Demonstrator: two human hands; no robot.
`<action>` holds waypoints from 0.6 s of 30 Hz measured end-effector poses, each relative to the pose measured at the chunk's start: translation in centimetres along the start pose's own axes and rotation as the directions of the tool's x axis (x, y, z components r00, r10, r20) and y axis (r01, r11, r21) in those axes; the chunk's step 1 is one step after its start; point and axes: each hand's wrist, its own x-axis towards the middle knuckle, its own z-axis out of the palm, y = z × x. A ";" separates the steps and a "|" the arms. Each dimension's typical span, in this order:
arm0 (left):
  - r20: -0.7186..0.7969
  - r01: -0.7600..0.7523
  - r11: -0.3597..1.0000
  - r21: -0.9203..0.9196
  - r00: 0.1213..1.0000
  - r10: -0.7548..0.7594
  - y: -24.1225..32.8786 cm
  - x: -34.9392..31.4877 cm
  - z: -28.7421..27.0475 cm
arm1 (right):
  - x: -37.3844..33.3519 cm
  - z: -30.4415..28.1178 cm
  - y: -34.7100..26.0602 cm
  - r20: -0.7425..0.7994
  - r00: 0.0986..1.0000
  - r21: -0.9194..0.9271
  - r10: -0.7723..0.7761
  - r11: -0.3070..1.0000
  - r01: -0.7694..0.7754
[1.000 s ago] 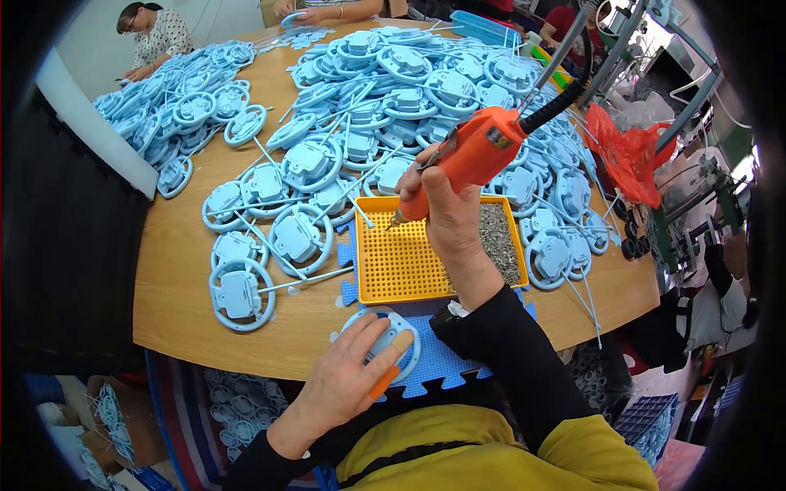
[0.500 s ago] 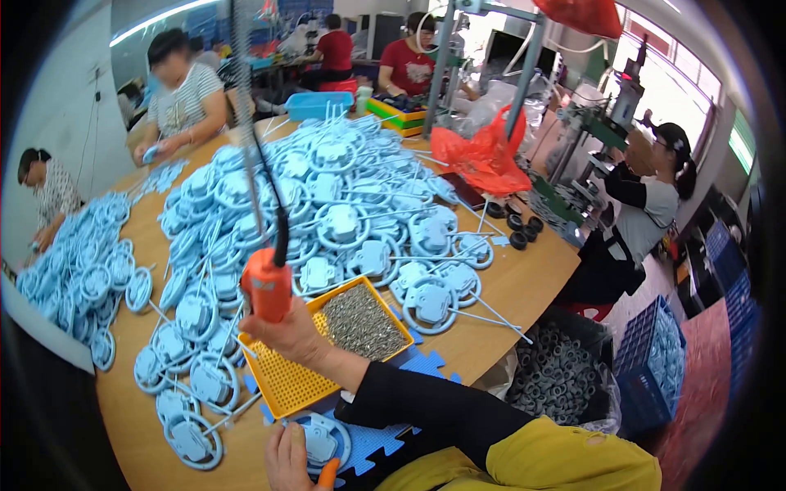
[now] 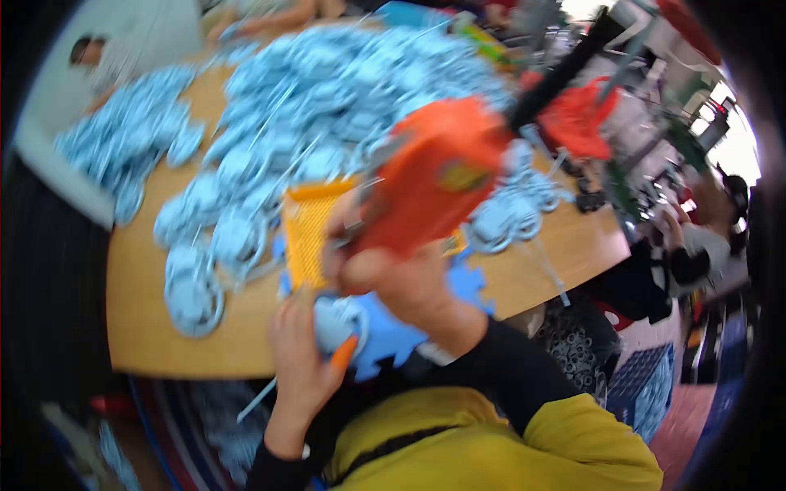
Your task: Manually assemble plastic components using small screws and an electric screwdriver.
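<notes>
My right hand (image 3: 413,286) is wrapped round an orange powered screwdriver (image 3: 434,176) with a black cable end, raised above the table and blurred by motion. Its tip is hidden. Below it, my left hand (image 3: 296,352) grips the edge of a light-blue ring-shaped plastic part (image 3: 332,321) at the near table edge. An orange cover (image 3: 344,352) sits on the left thumb. A blue foam mat (image 3: 389,331) with a jigsaw edge lies beside that part. Behind it stands a yellow perforated tray (image 3: 304,237), partly covered by the screwdriver and right hand; its screws are hidden now.
Heaped light-blue ring parts (image 3: 327,90) with thin rods cover much of the wooden table (image 3: 143,327). Red plastic bags (image 3: 577,119) lie at the far right. A bin of grey rings (image 3: 577,348) and a blue crate (image 3: 639,380) stand right of the table. Several people work around.
The view has tilted down and turned. My right hand has brought the screwdriver nearer, and it now leans to the upper right. My left hand keeps hold of the ring part.
</notes>
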 end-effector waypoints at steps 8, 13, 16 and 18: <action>-0.003 0.103 0.995 0.007 0.995 -0.103 0.2 -0.7 -1.0 | -1.8 0.7 2.3 0.053 0.997 -0.095 0.058 0.994 -0.053; -0.005 0.096 0.995 0.006 0.995 -0.096 0.5 -1.0 -1.2 | -2.2 0.5 2.8 0.073 0.995 -0.100 0.061 0.994 -0.053; -0.003 0.094 0.996 0.002 0.996 -0.094 0.4 -1.0 -1.2 | -2.2 0.7 2.8 0.078 0.995 -0.108 0.070 0.992 -0.061; -0.007 0.094 0.996 -0.004 0.996 -0.094 0.4 -0.8 -1.3 | -2.2 0.8 2.7 0.080 0.994 -0.122 0.073 0.991 -0.063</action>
